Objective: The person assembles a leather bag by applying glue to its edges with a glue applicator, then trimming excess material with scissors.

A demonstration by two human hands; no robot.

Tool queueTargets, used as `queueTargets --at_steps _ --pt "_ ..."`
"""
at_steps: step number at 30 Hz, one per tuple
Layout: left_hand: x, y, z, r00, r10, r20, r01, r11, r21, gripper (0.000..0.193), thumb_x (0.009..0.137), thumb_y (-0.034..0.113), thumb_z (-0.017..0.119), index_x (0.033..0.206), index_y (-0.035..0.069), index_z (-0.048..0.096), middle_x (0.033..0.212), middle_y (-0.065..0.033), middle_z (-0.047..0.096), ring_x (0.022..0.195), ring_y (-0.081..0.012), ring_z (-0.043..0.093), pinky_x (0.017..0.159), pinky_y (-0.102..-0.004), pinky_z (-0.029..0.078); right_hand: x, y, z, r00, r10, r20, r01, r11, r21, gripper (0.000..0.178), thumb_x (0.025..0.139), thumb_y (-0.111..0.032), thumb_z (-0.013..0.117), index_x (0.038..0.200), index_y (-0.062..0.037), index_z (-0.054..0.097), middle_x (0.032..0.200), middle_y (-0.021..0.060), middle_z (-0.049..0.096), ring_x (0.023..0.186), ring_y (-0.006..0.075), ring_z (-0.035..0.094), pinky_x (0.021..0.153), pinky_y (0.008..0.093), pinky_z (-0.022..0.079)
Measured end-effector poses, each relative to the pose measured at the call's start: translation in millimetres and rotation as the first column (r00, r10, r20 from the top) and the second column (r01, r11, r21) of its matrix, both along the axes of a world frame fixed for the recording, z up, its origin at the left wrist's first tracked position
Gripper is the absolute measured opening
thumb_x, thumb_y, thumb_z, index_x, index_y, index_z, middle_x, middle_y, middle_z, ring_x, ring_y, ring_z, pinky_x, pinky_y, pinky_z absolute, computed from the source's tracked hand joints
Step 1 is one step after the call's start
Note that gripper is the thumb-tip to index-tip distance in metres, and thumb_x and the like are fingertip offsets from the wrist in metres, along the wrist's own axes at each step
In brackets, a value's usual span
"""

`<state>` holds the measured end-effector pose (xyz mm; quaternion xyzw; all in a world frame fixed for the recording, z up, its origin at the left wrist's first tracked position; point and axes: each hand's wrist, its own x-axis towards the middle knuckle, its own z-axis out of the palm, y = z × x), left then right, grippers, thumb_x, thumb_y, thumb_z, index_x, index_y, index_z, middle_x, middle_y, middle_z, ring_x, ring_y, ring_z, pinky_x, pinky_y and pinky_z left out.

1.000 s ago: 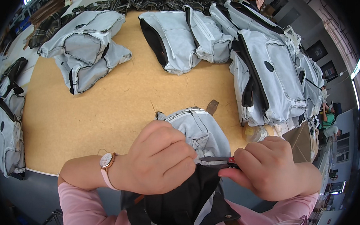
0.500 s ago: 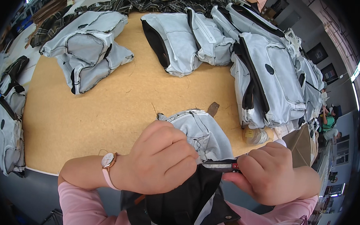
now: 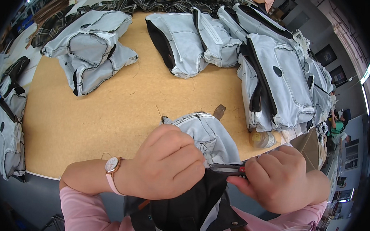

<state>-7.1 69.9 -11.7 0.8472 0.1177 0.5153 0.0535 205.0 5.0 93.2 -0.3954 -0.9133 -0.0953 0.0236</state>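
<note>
My left hand (image 3: pixel 165 162), with a pink-strapped watch at the wrist, is closed on a bag (image 3: pixel 186 207) at the near table edge. The bag's dark outer fabric shows toward me, and its pale grey-white inner side (image 3: pixel 207 131) lies on the table beyond. In my closed right hand (image 3: pixel 276 176) is a utility knife (image 3: pixel 228 169) with a metal front and a red part by my thumb. It points left along the bag's edge, close to my left fingers. My fingers hide the grip on the fabric, and whether the tip touches it I cannot tell.
Several pale bags turned inside out stand around: a pile (image 3: pixel 282 87) at right, others (image 3: pixel 176 44) at the back, one (image 3: pixel 92 48) at back left. A clear plastic container (image 3: pixel 263 139) sits by my right hand. Plaid cloth (image 3: pixel 170 1) lies along the table's (image 3: pixel 97 119) far side.
My right hand and the knife have shifted slightly to the right and downward. My left hand has moved a touch to the right, still on the bag.
</note>
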Motion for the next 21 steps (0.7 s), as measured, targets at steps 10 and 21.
queueTargets --at_steps 10,21 --pt "0.9 1.7 -4.1 0.999 -0.040 0.012 0.040 0.999 0.010 0.020 0.050 0.006 0.064 0.068 0.000 0.058 0.080 -0.0071 0.063 0.070 -0.0229 0.048 0.056 -0.0354 0.038 -2.6 0.8 -6.4 1.000 -0.027 -0.002 0.027 1.000 -0.004 0.034 0.077 -0.034 0.070 0.066 -0.0103 0.049 0.056 -0.0006 0.038 0.044 0.0139 0.045 0.043 0.0294 0.030" --pt "0.1 0.3 -3.3 0.998 -0.057 -0.018 0.058 0.997 0.050 0.018 0.053 0.006 0.067 0.069 0.002 0.060 0.084 -0.0055 0.065 0.073 -0.0223 0.048 0.060 -0.0358 0.040 5.3 10.8 -4.1 0.994 -0.057 -0.096 0.029 0.962 -0.272 0.031 0.075 -0.027 0.074 0.071 -0.0072 0.051 0.057 0.0047 0.045 0.045 0.0247 0.047 0.045 0.0351 0.036"
